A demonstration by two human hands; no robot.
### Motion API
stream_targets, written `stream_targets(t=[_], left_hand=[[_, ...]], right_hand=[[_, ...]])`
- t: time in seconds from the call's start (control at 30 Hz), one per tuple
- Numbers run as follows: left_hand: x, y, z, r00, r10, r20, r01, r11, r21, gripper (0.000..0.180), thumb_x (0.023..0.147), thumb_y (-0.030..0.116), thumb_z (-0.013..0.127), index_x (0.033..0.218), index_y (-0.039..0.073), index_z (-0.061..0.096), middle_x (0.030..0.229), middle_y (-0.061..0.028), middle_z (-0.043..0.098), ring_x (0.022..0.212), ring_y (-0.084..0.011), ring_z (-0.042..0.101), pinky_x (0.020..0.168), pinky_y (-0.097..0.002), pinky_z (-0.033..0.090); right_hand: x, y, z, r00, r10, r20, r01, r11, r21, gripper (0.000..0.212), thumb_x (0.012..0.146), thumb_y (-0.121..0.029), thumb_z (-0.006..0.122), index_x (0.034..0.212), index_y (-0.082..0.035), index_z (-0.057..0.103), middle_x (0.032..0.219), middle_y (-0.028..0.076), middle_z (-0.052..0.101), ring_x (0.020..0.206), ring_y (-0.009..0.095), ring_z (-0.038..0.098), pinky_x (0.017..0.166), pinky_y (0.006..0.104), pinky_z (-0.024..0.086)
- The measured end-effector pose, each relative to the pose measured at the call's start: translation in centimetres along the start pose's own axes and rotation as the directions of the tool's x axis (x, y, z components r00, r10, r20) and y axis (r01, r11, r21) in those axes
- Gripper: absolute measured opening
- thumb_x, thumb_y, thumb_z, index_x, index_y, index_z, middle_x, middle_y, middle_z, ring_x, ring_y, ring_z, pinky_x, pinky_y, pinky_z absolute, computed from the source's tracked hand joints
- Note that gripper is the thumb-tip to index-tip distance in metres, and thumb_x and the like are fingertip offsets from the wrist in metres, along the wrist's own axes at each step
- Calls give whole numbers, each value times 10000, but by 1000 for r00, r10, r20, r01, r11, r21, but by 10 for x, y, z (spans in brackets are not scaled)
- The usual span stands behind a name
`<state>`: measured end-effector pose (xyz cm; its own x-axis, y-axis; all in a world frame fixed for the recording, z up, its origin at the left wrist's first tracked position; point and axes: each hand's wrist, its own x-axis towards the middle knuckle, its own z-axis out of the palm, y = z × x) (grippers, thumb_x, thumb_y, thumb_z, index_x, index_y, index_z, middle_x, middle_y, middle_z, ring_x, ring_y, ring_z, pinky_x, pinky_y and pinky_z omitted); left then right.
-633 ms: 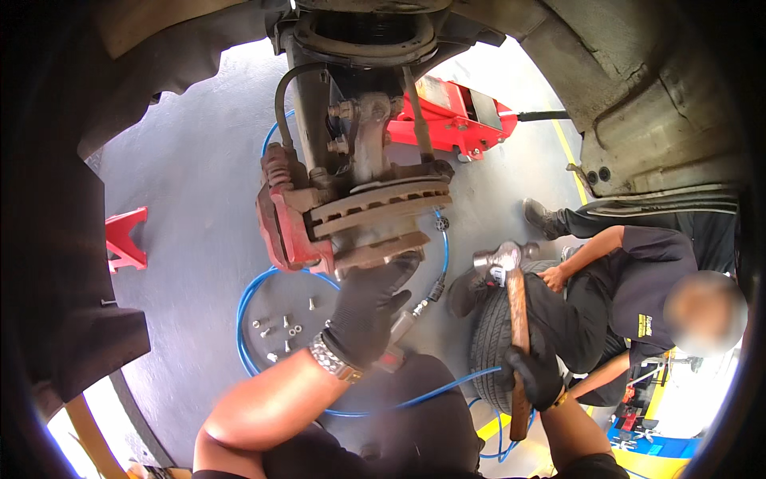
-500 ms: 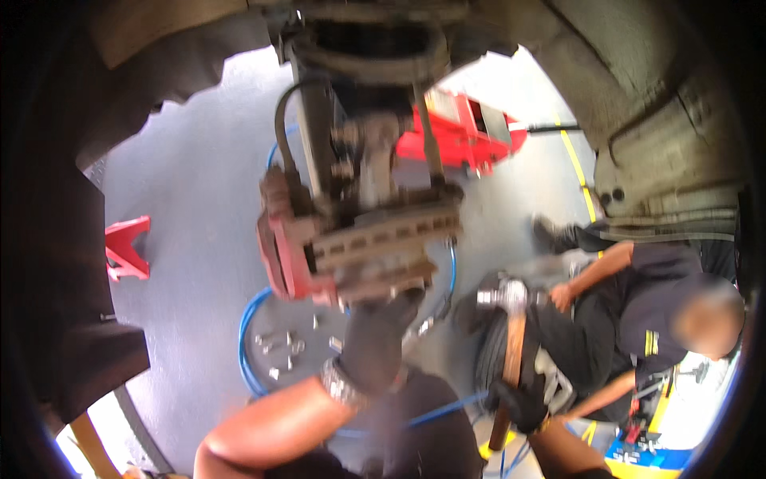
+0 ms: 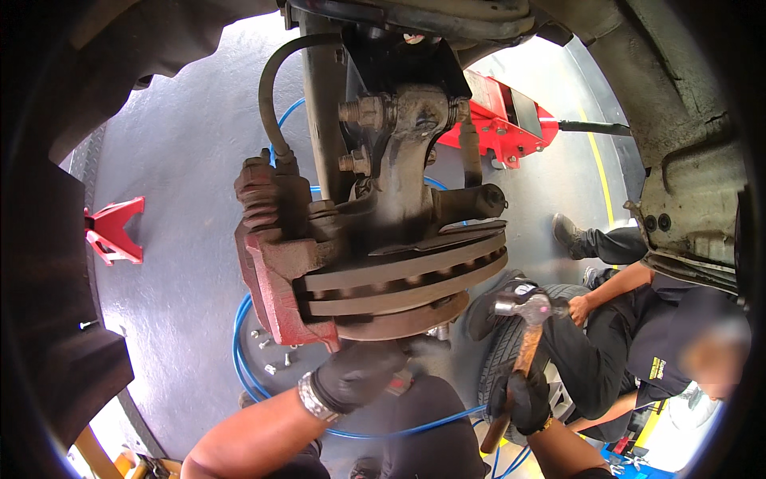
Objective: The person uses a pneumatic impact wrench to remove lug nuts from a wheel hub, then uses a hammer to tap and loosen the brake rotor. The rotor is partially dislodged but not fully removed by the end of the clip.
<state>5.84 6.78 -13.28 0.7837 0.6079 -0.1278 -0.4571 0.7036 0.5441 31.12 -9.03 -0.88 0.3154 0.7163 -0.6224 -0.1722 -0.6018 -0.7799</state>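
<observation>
In front of me hangs a wheel hub assembly with a rusty brake disc and a worn red brake caliper at its left. My left hand, in a black glove, is up against the underside of the hub below the disc. Its fingers are smeared and partly hidden, so their grip is unclear. To the right, my gloved right hand wraps round the wooden handle of a ball-peen hammer. The hammer stands head up, its metal head right of the disc and apart from it.
A co-worker sits at the right beside a tyre. Behind stands a red floor jack; a red jack stand is at left. A blue hose loops over the floor near several loose nuts. Wheel-arch panels surround me.
My view has shifted, and the hub assembly appears larger and lower. The hammer has moved slightly right and down, still in my right hand. My left hand remains at the hub.
</observation>
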Motion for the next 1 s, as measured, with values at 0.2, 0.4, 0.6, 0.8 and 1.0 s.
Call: stream_targets(t=[0.2, 0.4, 0.6, 0.8, 1.0], left_hand=[[7, 24, 21, 984, -36, 172, 124, 837, -533, 801, 883, 393, 717, 1538, 87, 370, 1522, -149, 461, 1386, -445, 447, 1125, -588, 370], [-10, 45, 61, 968, -150, -203, 93, 960, -265, 566, 926, 159, 692, 1449, 132, 478, 1435, -81, 529, 1387, -367, 468, 1112, -562, 390], [0, 36, 66, 963, 263, -63, -128, 647, 751, 296, 943, 84, 687, 1232, 96, 626, 1351, -101, 543, 1268, -255, 559, 1036, -494, 501], [5, 27, 73, 942, 214, -257, -122, 936, 331, 314, 947, 126, 692, 1251, 123, 612, 1289, -66, 606, 1221, -219, 575, 1019, -484, 473], [6, 26, 75, 953, 34, -301, -44, 999, -24, 355, 930, 141, 706, 1270, 129, 603, 1320, -50, 599, 1232, -202, 562, 1043, -462, 433]], right_hand=[[-1, -63, -16, 979, -103, 178, 179, 850, -496, 242, 986, -143, 519, 1202, -35, 497, 837, 82, 633, 763, 169, 627, 673, 326, 523], [8, -61, -79, 746, -564, 353, 513, 149, -846, 367, 1017, -276, 559, 1211, 35, 587, 901, 86, 657, 778, 186, 652, 656, 369, 532], [2, -58, -42, 752, -432, 497, 591, 110, -799, 458, 921, -268, 647, 1251, 47, 611, 1106, 220, 642, 1003, 345, 643, 836, 454, 530], [-14, -109, -67, 912, -320, 257, 404, 591, -698, 468, 865, -257, 676, 1248, 9, 639, 1163, 235, 640, 1033, 395, 628, 884, 498, 512], [-1, -106, -19, 760, -448, 472, 527, 0, -850, 477, 835, -249, 686, 1251, -20, 652, 1203, 237, 638, 1050, 422, 616, 916, 520, 500]])
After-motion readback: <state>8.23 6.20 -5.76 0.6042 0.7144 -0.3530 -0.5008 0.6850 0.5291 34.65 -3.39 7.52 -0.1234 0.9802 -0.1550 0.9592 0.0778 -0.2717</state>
